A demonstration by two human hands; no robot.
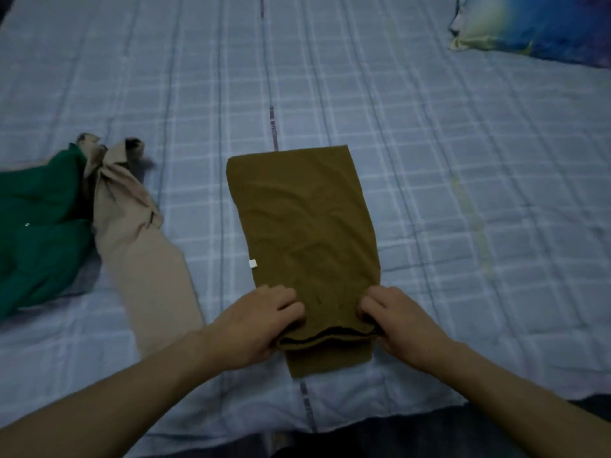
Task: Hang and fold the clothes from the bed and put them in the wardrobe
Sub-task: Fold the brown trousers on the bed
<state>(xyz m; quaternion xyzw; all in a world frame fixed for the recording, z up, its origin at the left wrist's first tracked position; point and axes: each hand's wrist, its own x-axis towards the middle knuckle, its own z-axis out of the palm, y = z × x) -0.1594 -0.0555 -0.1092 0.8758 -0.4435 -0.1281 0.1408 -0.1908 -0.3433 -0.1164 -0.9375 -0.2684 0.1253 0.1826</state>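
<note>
An olive-brown garment [304, 223] lies folded into a long strip on the bed, running away from me. A small white tag sticks out of its left edge. My left hand [261, 322] grips the near left corner of its upper layer, fingers curled over the fabric. My right hand [400, 322] pinches the near right corner the same way. The lower layer pokes out toward me below both hands. A beige garment [139, 239] and a green garment [39, 233] lie crumpled at the left.
The bed is covered by a light blue checked sheet [463, 193]. A blue and yellow pillow [535, 24] sits at the far right corner. The bed's near edge runs along the bottom, with dark floor or clothing below it.
</note>
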